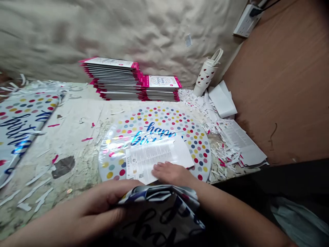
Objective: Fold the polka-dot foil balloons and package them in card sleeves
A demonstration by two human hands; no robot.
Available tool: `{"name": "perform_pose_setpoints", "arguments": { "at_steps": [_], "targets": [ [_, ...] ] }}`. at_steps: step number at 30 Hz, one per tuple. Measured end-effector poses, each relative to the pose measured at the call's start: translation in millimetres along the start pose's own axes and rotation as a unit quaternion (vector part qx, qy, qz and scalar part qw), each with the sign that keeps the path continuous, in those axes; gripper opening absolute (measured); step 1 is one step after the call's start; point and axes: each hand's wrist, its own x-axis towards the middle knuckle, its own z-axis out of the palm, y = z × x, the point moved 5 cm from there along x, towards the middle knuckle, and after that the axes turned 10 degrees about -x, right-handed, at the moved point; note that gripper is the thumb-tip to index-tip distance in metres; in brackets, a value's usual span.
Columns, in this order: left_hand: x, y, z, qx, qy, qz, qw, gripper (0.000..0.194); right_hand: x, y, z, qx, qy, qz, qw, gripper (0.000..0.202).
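A folded foil balloon [156, 216] with dark lettering is gripped in my left hand [102, 202], thumb and fingers closed on its left side, close to the camera. Beyond it, my right hand [173, 174] lies with fingers stretched out on a printed leaflet [146, 159], which overlaps a blank white sheet [183, 154]. Both papers rest on a flat round foil balloon [159, 115] with coloured dots and blue "happy birthday" lettering, partly covered by them.
Tall and lower stacks of pink-edged packets [115, 80] stand against the back wall. To their right is a white tumbler with hearts [205, 75]. Paper strips and loose leaflets [238, 140] cover the right side. Another dotted balloon [23, 127] lies left.
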Motion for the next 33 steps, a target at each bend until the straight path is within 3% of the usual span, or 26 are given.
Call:
{"name": "perform_pose_setpoints", "arguments": {
  "at_steps": [2, 4, 6, 8, 10, 11, 14, 16, 18, 21, 24, 27, 29, 33],
  "targets": [
    [8.8, 4.5, 6.8, -0.019, -0.050, -0.032, 0.998, 0.029, -1.8, -5.6, -8.2, 0.118, -0.042, 0.018, 0.992, 0.052],
    [24.1, 6.1, 4.1, -0.017, -0.049, -0.038, 0.998, 0.031, -2.8, -13.8, -23.7, 0.188, -0.084, 0.025, 0.978, 0.061],
    [41.3, 3.9, -7.1, 0.008, -0.008, -0.011, 1.000, 0.037, -2.3, -15.7, -33.4, 0.204, -0.120, 0.059, 0.970, 0.055],
    [53.5, -2.9, -24.7, 0.069, 0.074, 0.056, 0.993, 0.044, -2.9, -5.2, -40.2, 0.220, -0.108, 0.112, 0.963, 0.036],
    [55.8, -18.2, -35.6, 0.204, 0.131, 0.117, 0.963, 0.048, -9.0, 18.5, -50.5, 0.269, -0.040, 0.172, 0.947, 0.030],
    [53.6, -29.8, -35.2, 0.286, 0.133, 0.132, 0.940, 0.050, -15.5, 34.7, -58.3, 0.290, 0.015, 0.209, 0.934, 0.031],
    [36.3, -68.1, -19.9, 0.474, 0.107, 0.109, 0.868, 0.055, -44.8, 82.6, -85.3, 0.281, 0.185, 0.320, 0.886, 0.034],
    [21.9, -75.5, -7.4, 0.527, 0.128, 0.090, 0.835, 0.053, -59.3, 99.1, -96.1, 0.273, 0.243, 0.347, 0.864, 0.034],
    [18.5, -65.7, 4.0, 0.555, 0.129, 0.065, 0.819, 0.044, -62.7, 102.3, -97.5, 0.286, 0.256, 0.340, 0.859, 0.034],
    [46.9, -34.9, 13.0, 0.578, 0.080, 0.029, 0.812, 0.031, -58.1, 95.2, -93.7, 0.246, 0.268, 0.315, 0.877, 0.035],
    [97.0, -1.5, 20.8, 0.573, 0.050, 0.159, 0.803, 0.022, -59.2, 88.9, -91.5, 0.145, 0.298, 0.295, 0.896, 0.038],
    [133.9, 5.3, 26.9, 0.558, 0.020, 0.267, 0.786, 0.019, -73.2, 87.5, -88.0, 0.080, 0.339, 0.298, 0.889, 0.039],
    [144.0, 2.2, 27.9, 0.549, 0.009, 0.293, 0.782, 0.017, -83.1, 85.9, -80.9, 0.071, 0.351, 0.306, 0.882, 0.039],
    [140.5, 4.2, 27.3, 0.521, -0.005, 0.323, 0.790, 0.015, -88.9, 77.1, -62.3, 0.124, 0.320, 0.301, 0.890, 0.038]
  ]
}}
